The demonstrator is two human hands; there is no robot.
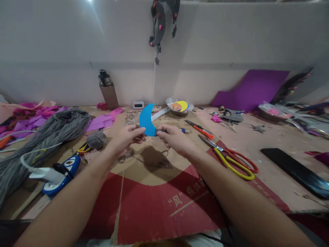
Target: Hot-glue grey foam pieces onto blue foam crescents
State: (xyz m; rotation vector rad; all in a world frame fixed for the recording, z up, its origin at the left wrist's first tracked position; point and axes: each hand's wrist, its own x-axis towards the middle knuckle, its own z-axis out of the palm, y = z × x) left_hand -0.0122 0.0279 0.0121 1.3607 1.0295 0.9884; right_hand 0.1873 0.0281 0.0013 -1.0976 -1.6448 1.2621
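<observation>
A flat blue crescent moon cutout [146,120] is held up over the cardboard, its bare tip pointing upward. My left hand [128,137] pinches its lower left edge between thumb and fingers. Dark grey yarn [160,130] covers the crescent's lower right end, where my right hand [174,138] is closed with thumb and fingertips. A loose grey strand hangs below the hands and trails over the cardboard sheet [151,206]. Whether the yarn is knotted or only wound is too small to tell.
Red-and-yellow-handled scissors [231,159], an orange cutter [203,131] and a black phone [295,169] lie at right. On the left are a grey yarn ball [97,139], a yarn hank [61,127] and a blue power strip [61,176]. A brown bottle [109,94] stands behind.
</observation>
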